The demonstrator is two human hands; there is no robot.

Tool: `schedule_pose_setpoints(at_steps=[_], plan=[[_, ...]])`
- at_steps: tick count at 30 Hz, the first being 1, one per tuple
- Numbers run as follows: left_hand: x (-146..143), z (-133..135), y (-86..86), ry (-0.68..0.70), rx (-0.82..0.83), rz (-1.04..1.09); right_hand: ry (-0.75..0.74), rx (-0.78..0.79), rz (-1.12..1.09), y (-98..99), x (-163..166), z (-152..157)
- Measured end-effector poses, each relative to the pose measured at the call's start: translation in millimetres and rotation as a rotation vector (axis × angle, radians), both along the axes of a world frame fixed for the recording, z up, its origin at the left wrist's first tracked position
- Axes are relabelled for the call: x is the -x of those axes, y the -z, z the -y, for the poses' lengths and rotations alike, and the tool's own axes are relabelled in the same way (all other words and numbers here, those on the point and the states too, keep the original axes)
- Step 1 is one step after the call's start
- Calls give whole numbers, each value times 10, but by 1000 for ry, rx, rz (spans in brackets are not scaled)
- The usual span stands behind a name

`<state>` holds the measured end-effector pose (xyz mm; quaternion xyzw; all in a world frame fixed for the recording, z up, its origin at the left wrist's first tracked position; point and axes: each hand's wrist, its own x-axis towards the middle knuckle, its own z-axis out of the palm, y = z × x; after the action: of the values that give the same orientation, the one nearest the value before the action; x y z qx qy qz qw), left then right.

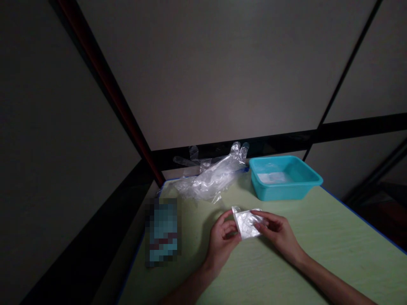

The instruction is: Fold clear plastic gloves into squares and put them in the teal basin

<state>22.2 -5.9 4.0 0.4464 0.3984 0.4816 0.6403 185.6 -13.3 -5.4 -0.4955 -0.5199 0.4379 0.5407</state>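
Over the pale green table, both hands hold a folded disposable plastic glove [247, 224], pressed into a small shiny rectangle. My left hand [222, 237] is closed at its left edge, thumb at the lower corner and fingers curled behind. My right hand [280, 233] pinches the right side, with thumb and fingertips on the film. A small flap sticks up at the upper left corner. Beyond my hands lies a loose heap of clear plastic gloves [206, 182], some fingers standing up against the wall panel.
A teal plastic basin [286, 190] stands at the back right, with a flat whitish piece [275, 177] inside. On the left of the table [241, 275] is a pixelated, blue-green item [163, 233]. Wall panels rise behind the table's blue edge.
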Motion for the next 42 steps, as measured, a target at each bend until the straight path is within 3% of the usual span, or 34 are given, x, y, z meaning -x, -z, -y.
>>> schedule_pose_setpoints(at_steps=[6,23,42], plan=[[20,11,51,21,12,60,-24,32,-31,-12,10,7],[6,-14,130,19,16,39,-104,-66,47,38,11,44],[23,-14,117,5,37,6,-83,34,13,60,9,19]])
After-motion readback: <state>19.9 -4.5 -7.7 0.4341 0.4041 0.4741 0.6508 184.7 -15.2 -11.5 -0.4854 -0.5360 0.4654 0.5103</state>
